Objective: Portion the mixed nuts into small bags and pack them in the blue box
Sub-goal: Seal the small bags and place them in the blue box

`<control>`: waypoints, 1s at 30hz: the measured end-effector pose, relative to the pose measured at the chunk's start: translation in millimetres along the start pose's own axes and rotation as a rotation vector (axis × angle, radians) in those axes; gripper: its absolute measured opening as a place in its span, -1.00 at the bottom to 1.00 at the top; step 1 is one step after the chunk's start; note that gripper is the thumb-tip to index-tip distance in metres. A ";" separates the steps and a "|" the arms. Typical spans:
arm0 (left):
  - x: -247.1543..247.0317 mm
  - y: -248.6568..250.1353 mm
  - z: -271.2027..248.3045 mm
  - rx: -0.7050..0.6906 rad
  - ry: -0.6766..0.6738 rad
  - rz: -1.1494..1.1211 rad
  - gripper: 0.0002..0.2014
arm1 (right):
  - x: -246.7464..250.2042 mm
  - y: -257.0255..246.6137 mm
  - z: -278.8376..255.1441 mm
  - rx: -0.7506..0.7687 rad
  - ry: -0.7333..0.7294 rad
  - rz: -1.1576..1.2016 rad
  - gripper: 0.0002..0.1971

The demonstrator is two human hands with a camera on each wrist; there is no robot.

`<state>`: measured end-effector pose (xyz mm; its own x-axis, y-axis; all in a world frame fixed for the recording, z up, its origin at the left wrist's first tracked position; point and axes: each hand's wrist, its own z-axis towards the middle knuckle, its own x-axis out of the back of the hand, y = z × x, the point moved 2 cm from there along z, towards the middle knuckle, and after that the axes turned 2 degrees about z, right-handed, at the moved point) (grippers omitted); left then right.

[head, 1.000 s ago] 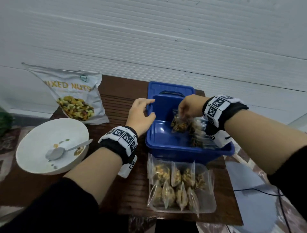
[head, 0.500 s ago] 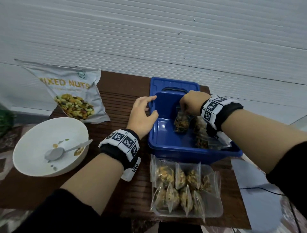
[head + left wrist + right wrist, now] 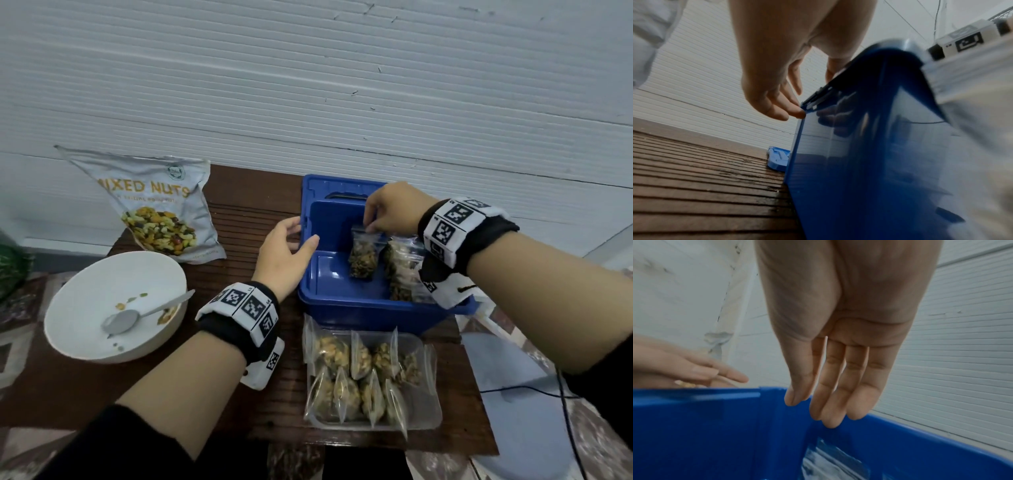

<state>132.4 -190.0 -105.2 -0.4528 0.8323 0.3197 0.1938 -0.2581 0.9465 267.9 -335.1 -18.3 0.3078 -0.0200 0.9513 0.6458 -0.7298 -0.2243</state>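
Note:
The blue box (image 3: 359,310) (image 3: 869,162) stands open on the wooden table. A small clear bag of nuts (image 3: 363,255) stands upright inside it, next to other filled bags (image 3: 402,270) at the right. My right hand (image 3: 376,219) (image 3: 828,402) hovers at that bag's top edge. In the right wrist view its fingers (image 3: 838,378) hang straight and hold nothing, with plastic (image 3: 828,459) below them. My left hand (image 3: 294,238) (image 3: 789,104) rests on the box's left rim, thumb over the rim and fingertips against the outside.
A clear tray (image 3: 430,423) with several filled bags sits in front of the box. At the left are a white bowl (image 3: 68,342) with a spoon (image 3: 123,320) and the mixed nuts pouch (image 3: 154,205). The blue lid (image 3: 342,186) (image 3: 777,160) lies behind the box. The wall is close behind.
My right hand lowered the bag of nuts into the box and stood it beside the others, and its fingers have straightened. My left hand stayed on the rim.

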 end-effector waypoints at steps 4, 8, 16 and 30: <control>5.2 6.9 -16.4 0.027 0.002 0.011 -0.47 | 3.0 -18.1 -29.1 0.030 0.031 0.095 -0.92; 9.7 6.6 -40.4 0.068 0.008 0.069 -0.48 | -2.2 -37.9 -63.2 0.045 0.053 0.194 -0.94; 8.8 -8.4 -94.1 0.204 -0.080 0.152 -0.61 | -49.6 -62.1 -121.2 0.007 0.090 0.366 -0.98; 2.0 3.7 -127.5 -0.022 -0.127 0.173 -0.96 | -110.5 -72.0 -150.4 -0.039 0.279 0.562 -0.75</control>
<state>21.3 -251.8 -95.4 -0.3005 0.8295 0.4707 0.2391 -0.4122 0.8792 82.3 -383.1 -75.4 0.3953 -0.5816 0.7110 0.4110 -0.5802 -0.7032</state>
